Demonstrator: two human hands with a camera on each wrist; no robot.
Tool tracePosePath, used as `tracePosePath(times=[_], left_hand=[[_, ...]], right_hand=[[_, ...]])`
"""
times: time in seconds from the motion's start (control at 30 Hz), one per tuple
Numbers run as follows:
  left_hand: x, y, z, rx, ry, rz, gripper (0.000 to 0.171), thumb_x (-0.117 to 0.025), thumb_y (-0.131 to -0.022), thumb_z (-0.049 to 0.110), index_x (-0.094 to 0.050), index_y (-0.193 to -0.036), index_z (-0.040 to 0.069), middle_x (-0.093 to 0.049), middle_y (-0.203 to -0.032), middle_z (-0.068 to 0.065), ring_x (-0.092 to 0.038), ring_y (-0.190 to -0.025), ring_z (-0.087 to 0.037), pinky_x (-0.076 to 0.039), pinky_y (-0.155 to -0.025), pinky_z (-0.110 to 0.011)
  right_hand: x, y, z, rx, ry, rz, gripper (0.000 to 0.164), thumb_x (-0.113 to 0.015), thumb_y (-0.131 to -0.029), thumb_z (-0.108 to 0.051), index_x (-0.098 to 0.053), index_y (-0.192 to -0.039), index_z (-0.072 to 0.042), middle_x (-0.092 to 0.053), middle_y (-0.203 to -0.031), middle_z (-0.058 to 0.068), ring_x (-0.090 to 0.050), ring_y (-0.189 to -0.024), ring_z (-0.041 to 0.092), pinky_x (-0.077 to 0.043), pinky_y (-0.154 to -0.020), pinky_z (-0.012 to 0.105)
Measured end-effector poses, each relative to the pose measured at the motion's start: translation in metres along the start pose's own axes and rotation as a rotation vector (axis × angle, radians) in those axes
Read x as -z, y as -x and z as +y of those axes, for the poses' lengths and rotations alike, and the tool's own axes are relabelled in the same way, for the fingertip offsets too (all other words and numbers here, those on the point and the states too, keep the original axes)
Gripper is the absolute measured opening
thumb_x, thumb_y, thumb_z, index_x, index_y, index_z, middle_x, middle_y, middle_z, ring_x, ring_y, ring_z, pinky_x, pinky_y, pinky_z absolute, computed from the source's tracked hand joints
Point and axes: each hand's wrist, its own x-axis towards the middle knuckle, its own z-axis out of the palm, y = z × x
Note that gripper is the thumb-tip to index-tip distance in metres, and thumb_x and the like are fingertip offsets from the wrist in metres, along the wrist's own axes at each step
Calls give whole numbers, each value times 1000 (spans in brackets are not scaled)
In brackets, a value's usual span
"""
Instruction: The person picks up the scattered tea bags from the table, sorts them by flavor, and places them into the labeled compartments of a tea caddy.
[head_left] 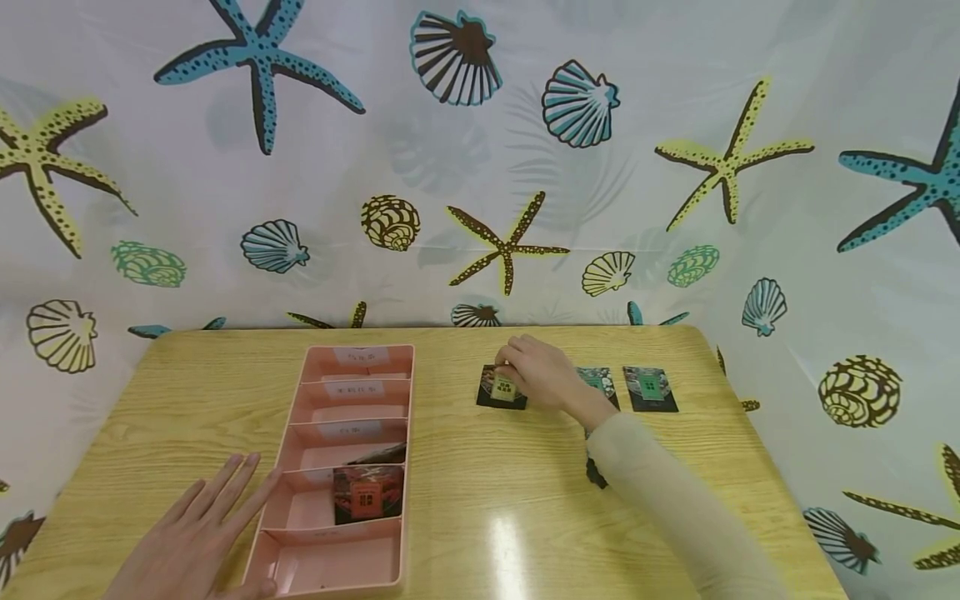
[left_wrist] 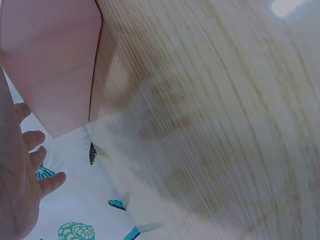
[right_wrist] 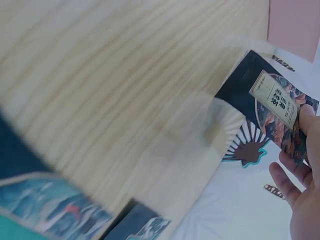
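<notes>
My right hand (head_left: 543, 375) pinches a dark sachet with a yellow label (right_wrist: 274, 97) by one edge, between thumb and fingers. It is over the back middle of the table, right of a pink divided box (head_left: 337, 567). Fingers spread and straight, my left hand (head_left: 198, 533) lies along the box's left side, its thumb by the near corner. Whether it presses on the box I cannot tell. A red-labelled sachet (head_left: 367, 493) leans in the second compartment from the front; another dark sachet (head_left: 384, 454) shows in the compartment behind.
A green-labelled sachet (head_left: 651, 388) lies at the back right. Beside it, another patterned sachet (head_left: 598, 379) is partly covered by my right arm, and a dark piece (head_left: 596, 473) shows by the sleeve. A shell-print curtain (head_left: 480, 167) hangs behind the wooden table (head_left: 480, 517).
</notes>
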Motion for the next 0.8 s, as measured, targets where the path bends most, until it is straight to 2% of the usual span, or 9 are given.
tracePosePath(times=[0.3, 0.47, 0.63, 0.8], left_hand=[[0, 0, 0, -12, -6, 11, 120, -69, -79, 83, -18, -171, 27, 15, -177, 13, 26, -160, 0, 25, -125, -17], [-1, 0, 1, -11, -2, 6, 119, -69, -79, 82, -18, -171, 27, 14, -177, 13, 26, -160, -1, 25, -125, -16], [-1, 0, 1, -2, 2, -28, 118, -69, -81, 80, -15, -172, 27, 14, -177, 12, 28, -159, 0, 26, -124, -16], [0, 0, 0, -14, -7, 1, 118, -69, -80, 81, -15, -172, 28, 15, -177, 13, 26, -160, -1, 24, -125, -16]], right_hand=[[3, -18, -14, -6, -50, 56, 18, -60, -108, -29, -72, -114, -16, -73, -110, 0, -68, -102, 20, -58, -88, 36], [3, -27, -21, 19, -60, 121, 17, -62, -107, -28, -71, -111, -15, -73, -107, 0, -66, -96, 18, -57, -82, 34], [4, -41, -30, 67, -48, 195, 14, -64, -106, -27, -71, -110, -16, -71, -104, 0, -63, -91, 16, -54, -80, 32], [12, -55, -38, 95, -41, 255, 15, -65, -106, -26, -72, -110, -14, -73, -103, 1, -65, -91, 18, -55, -81, 32]])
